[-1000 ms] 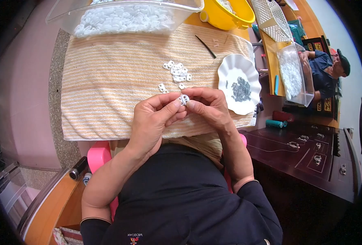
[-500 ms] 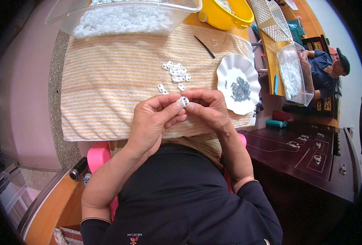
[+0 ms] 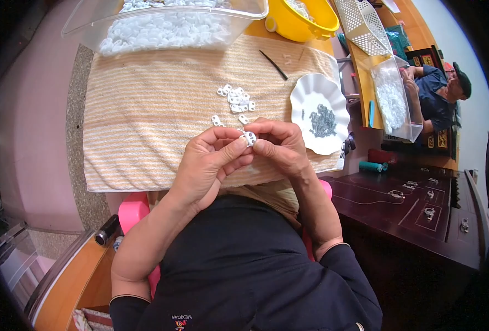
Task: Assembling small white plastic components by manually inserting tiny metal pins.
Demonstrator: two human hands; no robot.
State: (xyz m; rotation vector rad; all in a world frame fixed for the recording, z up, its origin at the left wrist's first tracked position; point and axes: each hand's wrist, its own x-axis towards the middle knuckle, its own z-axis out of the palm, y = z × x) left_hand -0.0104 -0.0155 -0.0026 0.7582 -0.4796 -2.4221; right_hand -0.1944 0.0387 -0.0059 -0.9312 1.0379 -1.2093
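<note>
Between the fingertips of both hands is a small white two-hole plastic piece, which looks like a cord lock [image 3: 249, 139]. My left hand [image 3: 214, 157] pinches it from the left with thumb and index finger. From the right, the thumb and index finger of my right hand [image 3: 280, 144] close on its other edge. Just beyond my fingers, several similar white pieces [image 3: 239, 99] lie loosely grouped on the striped towel [image 3: 140, 121]. A scalloped white plate [image 3: 309, 91] at the right holds a pile of tiny grey metal parts [image 3: 324, 121], seemingly springs.
At the far left stands a clear bin [image 3: 244, 25] full of white plastic parts, with a yellow tub [image 3: 294, 27] beside it. A thin black stick [image 3: 273, 65] lies on the towel. Further right, another person [image 3: 440, 96] sits by a second clear bin [image 3: 415, 124].
The white cord lock has turned slightly in my fingertips, showing its holes at a different angle. Both hands keep their pinch. The whole view has shifted a little.
</note>
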